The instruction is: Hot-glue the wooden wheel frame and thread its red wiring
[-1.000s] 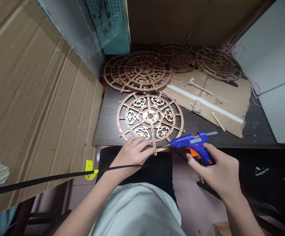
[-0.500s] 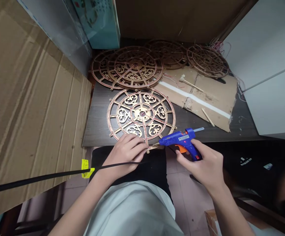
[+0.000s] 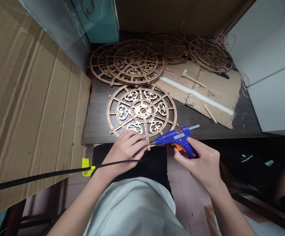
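Head view: right hand (image 3: 202,160) grips blue glue gun (image 3: 174,137), nozzle (image 3: 153,143) at near rim (image 3: 148,148) of fretwork wheel (image 3: 138,107), overhanging table (image 3: 99,108); left hand (image 3: 125,150) pinches rim. Red wire (image 3: 146,129) lines spokes (image 3: 140,94); gluing seems underway, remainder unclear.

- Left hand (image 3: 127,149) pinches the near edge of a disc (image 3: 138,109), which overhangs the table (image 3: 98,114).
- Right hand (image 3: 203,162) grips a blue glue gun (image 3: 173,137), nozzle (image 3: 153,143) at that edge.
- More discs (image 3: 135,60) overlap behind.
- Cardboard (image 3: 213,83) at right bears a stick (image 3: 194,80).
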Motion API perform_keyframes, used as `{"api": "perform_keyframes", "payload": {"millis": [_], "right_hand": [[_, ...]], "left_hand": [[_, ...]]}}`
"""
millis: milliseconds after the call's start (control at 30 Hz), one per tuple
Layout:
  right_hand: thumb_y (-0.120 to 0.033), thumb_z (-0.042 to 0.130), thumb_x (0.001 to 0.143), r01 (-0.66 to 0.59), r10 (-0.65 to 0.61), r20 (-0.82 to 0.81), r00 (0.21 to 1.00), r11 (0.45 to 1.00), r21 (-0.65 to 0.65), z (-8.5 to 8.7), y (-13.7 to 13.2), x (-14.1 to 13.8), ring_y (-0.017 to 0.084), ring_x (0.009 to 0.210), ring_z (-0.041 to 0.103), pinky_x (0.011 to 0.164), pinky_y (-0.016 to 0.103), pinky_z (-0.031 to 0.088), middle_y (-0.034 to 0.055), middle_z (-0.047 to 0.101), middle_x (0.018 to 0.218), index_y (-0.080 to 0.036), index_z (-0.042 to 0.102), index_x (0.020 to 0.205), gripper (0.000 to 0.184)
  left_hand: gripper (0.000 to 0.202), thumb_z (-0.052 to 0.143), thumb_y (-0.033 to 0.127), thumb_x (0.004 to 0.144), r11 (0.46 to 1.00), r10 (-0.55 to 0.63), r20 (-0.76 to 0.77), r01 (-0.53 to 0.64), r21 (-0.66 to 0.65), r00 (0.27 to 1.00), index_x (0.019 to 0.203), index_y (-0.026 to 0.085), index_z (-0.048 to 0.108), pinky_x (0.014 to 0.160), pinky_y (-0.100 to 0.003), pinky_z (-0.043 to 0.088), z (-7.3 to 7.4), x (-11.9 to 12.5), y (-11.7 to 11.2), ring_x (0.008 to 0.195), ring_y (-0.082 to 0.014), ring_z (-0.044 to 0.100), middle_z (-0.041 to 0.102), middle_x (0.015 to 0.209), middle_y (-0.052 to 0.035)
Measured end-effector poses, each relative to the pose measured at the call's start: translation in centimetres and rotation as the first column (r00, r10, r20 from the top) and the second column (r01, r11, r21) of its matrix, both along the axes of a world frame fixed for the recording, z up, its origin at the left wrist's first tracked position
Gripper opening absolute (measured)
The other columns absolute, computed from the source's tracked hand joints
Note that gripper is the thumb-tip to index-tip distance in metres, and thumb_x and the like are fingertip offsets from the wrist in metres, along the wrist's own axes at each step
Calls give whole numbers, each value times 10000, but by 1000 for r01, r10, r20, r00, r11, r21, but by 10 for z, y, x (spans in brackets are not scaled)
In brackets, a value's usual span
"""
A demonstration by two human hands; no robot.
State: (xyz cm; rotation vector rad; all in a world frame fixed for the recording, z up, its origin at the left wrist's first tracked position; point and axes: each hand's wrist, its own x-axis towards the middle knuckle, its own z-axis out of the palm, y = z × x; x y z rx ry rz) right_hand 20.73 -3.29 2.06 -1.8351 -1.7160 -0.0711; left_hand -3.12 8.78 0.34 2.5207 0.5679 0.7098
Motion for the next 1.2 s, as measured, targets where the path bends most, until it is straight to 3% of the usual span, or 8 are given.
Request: {"api": "perform_keyframes", "payload": {"millis": [1200], "right_hand": [[-128,701,782,40,-53,144,988,995,88,-2,-7,-3,63,526,425,563,189,407,-66,494,614,-151,670,917,140]], "left_hand": [[221,650,108,912,994,24,71,-16,-107,997,1118,187,632,894,-342,478,-3,1,1,984,-188,545,678,1000,-31]]}}
